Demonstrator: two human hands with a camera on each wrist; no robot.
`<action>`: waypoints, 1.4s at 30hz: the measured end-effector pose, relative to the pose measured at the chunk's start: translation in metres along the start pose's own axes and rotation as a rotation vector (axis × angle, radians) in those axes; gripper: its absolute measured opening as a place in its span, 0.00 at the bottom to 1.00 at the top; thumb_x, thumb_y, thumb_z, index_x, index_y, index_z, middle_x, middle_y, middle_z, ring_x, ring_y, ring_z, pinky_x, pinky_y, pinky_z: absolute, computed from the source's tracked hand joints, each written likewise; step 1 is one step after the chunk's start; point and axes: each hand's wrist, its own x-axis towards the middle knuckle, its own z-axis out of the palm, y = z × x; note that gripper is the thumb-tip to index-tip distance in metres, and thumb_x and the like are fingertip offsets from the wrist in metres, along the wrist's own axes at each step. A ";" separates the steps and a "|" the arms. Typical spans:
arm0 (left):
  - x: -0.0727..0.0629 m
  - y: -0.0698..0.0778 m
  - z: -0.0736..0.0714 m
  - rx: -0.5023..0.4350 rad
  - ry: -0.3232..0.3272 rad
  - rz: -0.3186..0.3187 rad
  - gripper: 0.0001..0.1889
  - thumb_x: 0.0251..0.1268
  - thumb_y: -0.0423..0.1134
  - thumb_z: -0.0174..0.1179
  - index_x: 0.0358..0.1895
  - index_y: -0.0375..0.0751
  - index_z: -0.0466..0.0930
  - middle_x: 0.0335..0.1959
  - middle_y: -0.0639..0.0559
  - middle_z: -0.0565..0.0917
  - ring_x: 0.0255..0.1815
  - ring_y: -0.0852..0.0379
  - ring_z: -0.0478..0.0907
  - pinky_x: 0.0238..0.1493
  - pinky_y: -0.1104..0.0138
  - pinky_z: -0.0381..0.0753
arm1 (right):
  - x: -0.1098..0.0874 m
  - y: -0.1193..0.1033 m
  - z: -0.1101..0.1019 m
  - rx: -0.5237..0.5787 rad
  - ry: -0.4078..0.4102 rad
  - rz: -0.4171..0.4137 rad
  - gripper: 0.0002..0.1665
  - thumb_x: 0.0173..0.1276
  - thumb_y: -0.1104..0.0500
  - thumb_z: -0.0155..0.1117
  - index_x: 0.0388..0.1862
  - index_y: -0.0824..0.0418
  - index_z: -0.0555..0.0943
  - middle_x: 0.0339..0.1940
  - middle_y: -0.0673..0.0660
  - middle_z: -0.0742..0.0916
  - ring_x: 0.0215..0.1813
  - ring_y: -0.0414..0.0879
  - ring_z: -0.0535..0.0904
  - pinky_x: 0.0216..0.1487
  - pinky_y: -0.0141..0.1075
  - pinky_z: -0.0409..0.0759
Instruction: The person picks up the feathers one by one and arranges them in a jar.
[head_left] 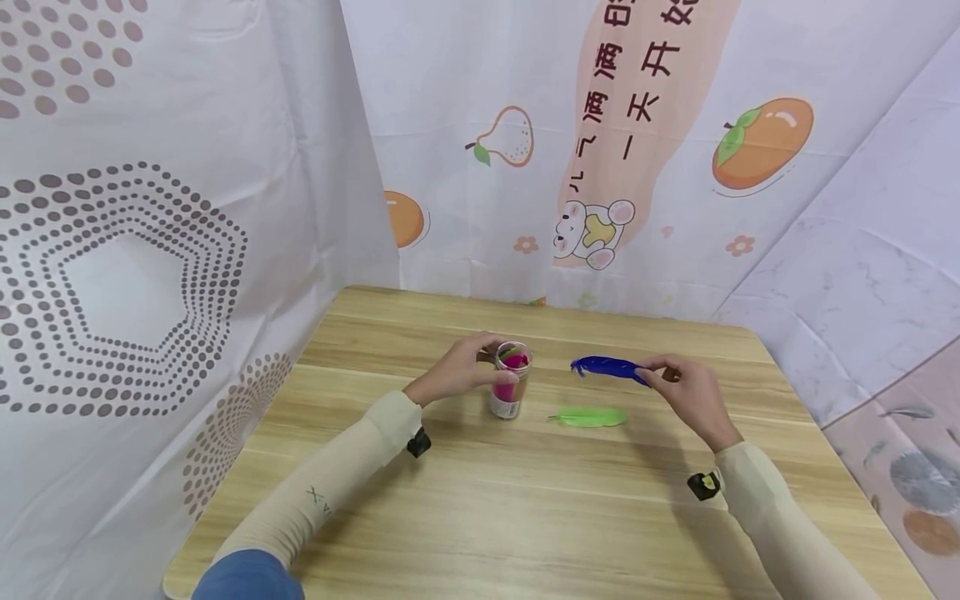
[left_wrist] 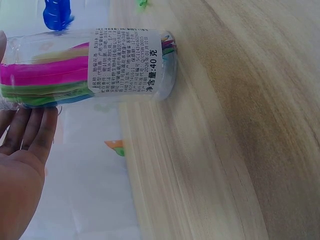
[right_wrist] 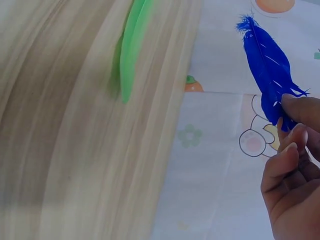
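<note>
My left hand (head_left: 467,367) grips a clear plastic jar (head_left: 506,407) around its upper part, on the left of the table's middle. Inside the jar stand several coloured feathers (left_wrist: 45,72), magenta and green among them, and a printed label (left_wrist: 125,60) wraps its lower end. Between thumb and fingertips, my right hand (head_left: 692,397) pinches a blue feather (head_left: 606,367), held above the table with its frayed end towards the jar. A bright green feather (head_left: 591,417) lies flat on the wood, just below the blue one in the head view.
The wooden table (head_left: 480,517) ends at the back against a white printed curtain (head_left: 465,217). Another hanging cloth (head_left: 135,292) with dotted patterns borders the left side. A small black wrist camera (head_left: 703,486) sits on the right sleeve.
</note>
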 end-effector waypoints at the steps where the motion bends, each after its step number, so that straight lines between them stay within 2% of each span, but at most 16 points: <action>1: 0.000 0.000 0.000 0.000 0.000 0.002 0.30 0.60 0.53 0.76 0.65 0.52 0.80 0.52 0.60 0.83 0.52 0.60 0.80 0.62 0.64 0.79 | 0.001 -0.001 0.000 0.004 0.005 -0.007 0.09 0.71 0.51 0.72 0.44 0.54 0.90 0.21 0.48 0.83 0.20 0.41 0.71 0.18 0.33 0.69; 8: 0.000 0.000 0.000 -0.002 -0.003 0.006 0.30 0.60 0.53 0.76 0.65 0.52 0.80 0.52 0.60 0.83 0.52 0.60 0.80 0.62 0.64 0.79 | 0.005 -0.010 -0.002 0.013 0.021 -0.046 0.08 0.71 0.52 0.73 0.44 0.52 0.90 0.20 0.47 0.82 0.19 0.41 0.71 0.19 0.33 0.68; 23: 0.000 0.002 0.000 -0.004 -0.003 -0.008 0.29 0.61 0.53 0.75 0.65 0.52 0.80 0.52 0.60 0.83 0.53 0.60 0.80 0.62 0.65 0.79 | 0.015 -0.033 -0.002 0.058 0.002 -0.059 0.06 0.71 0.52 0.72 0.45 0.49 0.90 0.25 0.48 0.85 0.23 0.42 0.73 0.22 0.32 0.71; 31: 0.000 0.001 0.000 -0.005 0.003 -0.013 0.30 0.61 0.53 0.75 0.65 0.51 0.80 0.52 0.60 0.83 0.53 0.60 0.80 0.63 0.65 0.78 | 0.020 -0.043 -0.001 0.056 0.000 -0.081 0.05 0.71 0.52 0.73 0.44 0.48 0.90 0.22 0.48 0.83 0.22 0.42 0.71 0.21 0.32 0.68; 35: 0.000 0.000 0.000 -0.008 0.004 -0.005 0.30 0.60 0.54 0.75 0.64 0.50 0.80 0.52 0.60 0.83 0.52 0.60 0.80 0.63 0.64 0.79 | 0.022 -0.048 -0.001 0.063 0.007 -0.111 0.04 0.70 0.55 0.73 0.43 0.50 0.90 0.26 0.50 0.86 0.25 0.42 0.76 0.23 0.30 0.73; 42: -0.001 0.001 -0.001 -0.005 0.003 0.003 0.29 0.60 0.54 0.75 0.64 0.51 0.81 0.51 0.60 0.83 0.52 0.59 0.80 0.62 0.63 0.79 | 0.027 -0.057 0.000 0.062 0.010 -0.166 0.04 0.70 0.57 0.73 0.43 0.52 0.90 0.34 0.46 0.89 0.33 0.39 0.81 0.31 0.25 0.79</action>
